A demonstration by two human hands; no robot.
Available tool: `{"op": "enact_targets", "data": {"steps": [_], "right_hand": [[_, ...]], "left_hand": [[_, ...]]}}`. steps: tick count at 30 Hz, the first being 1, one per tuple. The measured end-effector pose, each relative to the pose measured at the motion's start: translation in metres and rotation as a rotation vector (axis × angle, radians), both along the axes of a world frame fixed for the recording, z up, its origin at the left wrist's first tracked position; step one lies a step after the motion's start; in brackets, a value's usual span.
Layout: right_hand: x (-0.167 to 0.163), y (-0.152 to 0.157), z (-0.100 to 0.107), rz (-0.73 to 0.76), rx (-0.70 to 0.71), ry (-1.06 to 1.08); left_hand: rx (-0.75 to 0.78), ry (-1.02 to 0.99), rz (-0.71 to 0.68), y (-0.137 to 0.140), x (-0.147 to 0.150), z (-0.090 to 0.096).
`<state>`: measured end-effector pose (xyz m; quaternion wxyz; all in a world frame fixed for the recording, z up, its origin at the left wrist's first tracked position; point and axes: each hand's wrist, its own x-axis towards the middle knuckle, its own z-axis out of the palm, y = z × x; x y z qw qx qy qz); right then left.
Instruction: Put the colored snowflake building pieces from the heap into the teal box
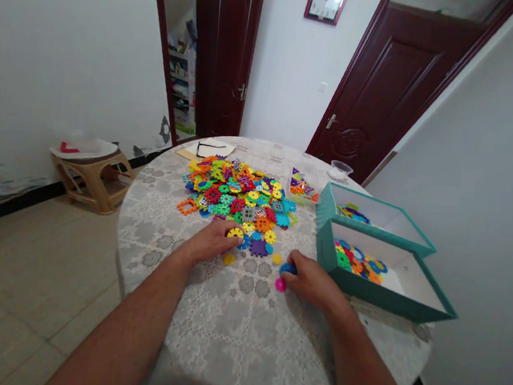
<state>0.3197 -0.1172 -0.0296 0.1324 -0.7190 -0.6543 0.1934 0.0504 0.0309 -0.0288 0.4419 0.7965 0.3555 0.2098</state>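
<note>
At the near edge of a heap of colourful plastic building pieces (238,194), my left hand (212,241) is closed on a yellow notched disc (235,233). A blue piece (245,242) and a purple square piece (259,247) lie just right of it, and a yellow disc (229,259) lies below. My right hand (306,276) pinches a blue notched disc (288,269) low over the table. Beside those fingers are a pink disc (280,285) and a small yellow disc (277,258).
Two teal boxes with white insides stand at the right: the near box (391,296) and the far box (386,206), both holding pieces. Behind are a clear tray (295,190) of small pieces, a plastic bowl (341,167) and glasses (211,146) on paper. A stool (98,180) stands left.
</note>
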Motion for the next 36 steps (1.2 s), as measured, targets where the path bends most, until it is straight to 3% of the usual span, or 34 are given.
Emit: {"op": "enact_targets", "data": {"steps": [7, 10, 15, 18, 22, 25, 29, 33, 36], "right_hand": [[-0.03, 0.015, -0.005, -0.135, 0.296, 0.525], [-0.041, 0.023, -0.012, -0.259, 0.195, 0.925], [-0.048, 0.028, -0.014, -0.29, -0.01, 1.479], [-0.048, 0.028, -0.009, -0.224, -0.179, 1.663], [-0.047, 0.027, -0.008, -0.214, -0.26, 1.766], [-0.047, 0.024, -0.008, -0.196, -0.212, 1.741], [-0.048, 0.02, -0.005, -0.121, -0.15, 1.719], [-0.047, 0.02, -0.002, -0.136, -0.141, 1.736], [-0.044, 0.017, 0.003, -0.178, -0.035, 1.632]], "left_hand": [[-0.083, -0.095, -0.093, -0.015, 0.016, -0.001], [-0.006, -0.089, -0.097, -0.017, 0.021, -0.002], [0.476, -0.156, 0.052, -0.021, 0.03, -0.013], [0.583, -0.192, -0.075, -0.028, 0.037, -0.019], [0.629, -0.078, -0.263, -0.04, 0.043, -0.019], [0.619, -0.027, -0.295, -0.046, 0.045, -0.014], [0.586, -0.134, -0.313, -0.049, 0.044, -0.011], [0.597, -0.191, -0.215, -0.05, 0.041, -0.014], [0.61, -0.225, -0.046, -0.044, 0.035, -0.012]]}}
